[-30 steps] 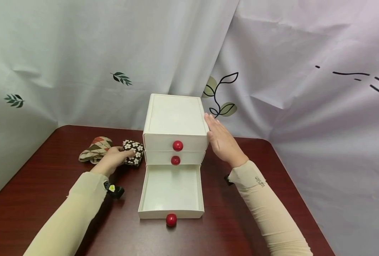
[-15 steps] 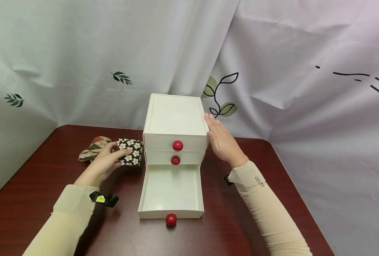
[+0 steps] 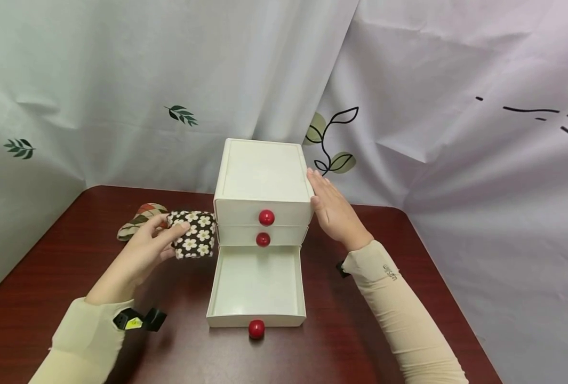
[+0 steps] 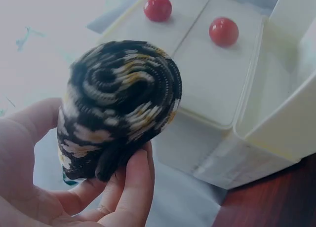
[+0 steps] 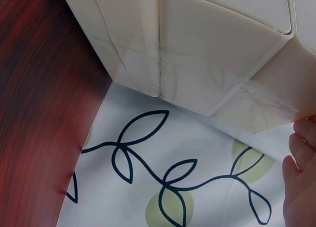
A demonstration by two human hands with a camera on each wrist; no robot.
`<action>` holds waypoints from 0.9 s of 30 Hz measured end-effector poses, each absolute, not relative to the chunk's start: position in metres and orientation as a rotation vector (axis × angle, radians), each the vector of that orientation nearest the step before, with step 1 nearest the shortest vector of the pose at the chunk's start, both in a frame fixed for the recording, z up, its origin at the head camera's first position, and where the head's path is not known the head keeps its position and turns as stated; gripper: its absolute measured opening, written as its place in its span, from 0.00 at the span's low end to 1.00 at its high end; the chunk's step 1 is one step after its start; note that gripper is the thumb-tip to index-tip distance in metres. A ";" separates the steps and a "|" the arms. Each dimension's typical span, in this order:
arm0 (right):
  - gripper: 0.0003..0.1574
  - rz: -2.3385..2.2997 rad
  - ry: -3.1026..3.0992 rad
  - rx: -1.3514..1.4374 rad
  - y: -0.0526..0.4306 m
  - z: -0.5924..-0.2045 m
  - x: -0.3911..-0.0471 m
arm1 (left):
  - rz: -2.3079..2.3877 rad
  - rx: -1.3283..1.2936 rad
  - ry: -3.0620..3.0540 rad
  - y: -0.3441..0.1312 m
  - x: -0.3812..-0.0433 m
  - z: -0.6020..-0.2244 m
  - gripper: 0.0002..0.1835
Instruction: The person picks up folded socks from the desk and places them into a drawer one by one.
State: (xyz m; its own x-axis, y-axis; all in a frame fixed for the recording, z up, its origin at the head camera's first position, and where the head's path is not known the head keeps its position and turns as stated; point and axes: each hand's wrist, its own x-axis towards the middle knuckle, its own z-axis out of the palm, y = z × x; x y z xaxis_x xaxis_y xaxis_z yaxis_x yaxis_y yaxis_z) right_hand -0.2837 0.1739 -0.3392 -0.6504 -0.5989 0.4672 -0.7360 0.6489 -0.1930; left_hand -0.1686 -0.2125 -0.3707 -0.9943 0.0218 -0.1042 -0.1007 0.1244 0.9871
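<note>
My left hand (image 3: 142, 248) grips a rolled-up sock (image 3: 197, 234), black with white flowers, just left of the drawer unit. In the left wrist view, the spiral end of the flowered sock (image 4: 121, 94) faces the camera, with the thumb on one side and fingers beneath. My right hand (image 3: 334, 210) rests with straight fingers against the right side of the white three-drawer unit (image 3: 264, 170). Its bottom drawer (image 3: 231, 321) is pulled out, with nothing inside; the upper two are closed. Each drawer has a round red knob (image 3: 256, 329).
Behind my left hand lies an argyle rolled-up sock (image 3: 142, 217), partly hidden by that hand. The dark red wooden table (image 3: 351, 330) extends around the drawer unit. A white curtain (image 3: 135, 80) with leaf prints hangs behind the table.
My left hand has picked up the flowered sock and drawn it nearer the camera, with the wrist moving left and toward me. The right hand stays against the unit.
</note>
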 end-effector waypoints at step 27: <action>0.57 0.532 -2.484 1.063 0.174 -0.341 -0.284 | 1.918 0.132 2.136 -0.150 -0.149 -0.377 0.31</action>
State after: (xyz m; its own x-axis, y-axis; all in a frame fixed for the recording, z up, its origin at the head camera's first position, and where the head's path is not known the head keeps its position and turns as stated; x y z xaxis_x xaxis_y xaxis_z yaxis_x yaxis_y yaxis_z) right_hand -0.2843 0.1742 -0.3410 -0.6388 -0.5977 0.4845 -0.7436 0.6412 -0.1894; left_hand -0.1495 -0.1496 -0.3767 -0.9602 0.2437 -0.1367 -0.1098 0.1212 0.9865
